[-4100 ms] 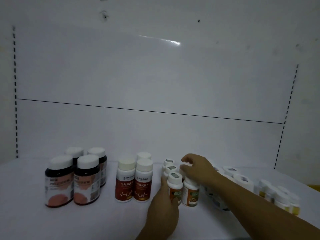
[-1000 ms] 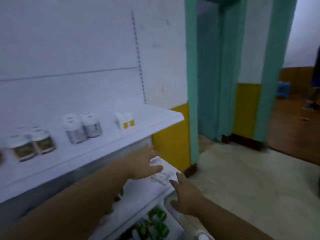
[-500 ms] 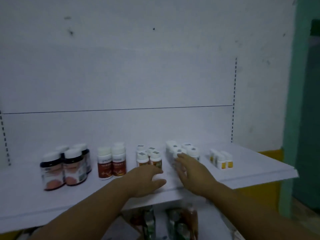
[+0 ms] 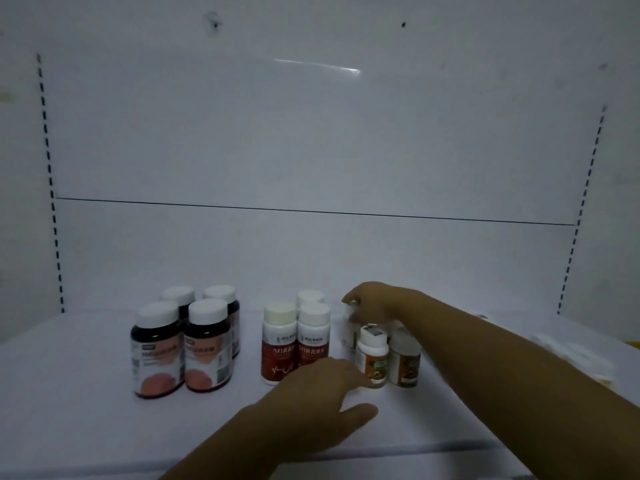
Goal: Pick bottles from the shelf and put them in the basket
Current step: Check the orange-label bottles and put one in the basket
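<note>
Small white bottles with orange-green labels stand on the white shelf [image 4: 86, 427] right of centre. The front pair are one bottle [image 4: 372, 358] and its neighbour [image 4: 405, 362]. My left hand [image 4: 322, 393] lies low over the shelf, fingers stretched out, fingertips at the base of the front left small bottle. My right hand [image 4: 375, 303] arches over the row behind, its fingers curled down round the top of a back small bottle [image 4: 349, 332], hiding the cap. The basket is out of view.
Several dark bottles [image 4: 157, 355] with white caps stand at the left. White bottles with red labels [image 4: 280, 344] stand in the middle, just left of my left hand. Blurred small white items [image 4: 571, 358] lie at the far right. The shelf's front edge [image 4: 381, 453] runs below my arms.
My view has swung from the doorway back to the shelf and come closer. Both hands have moved forward to the small bottles, the right one reaching the back row.
</note>
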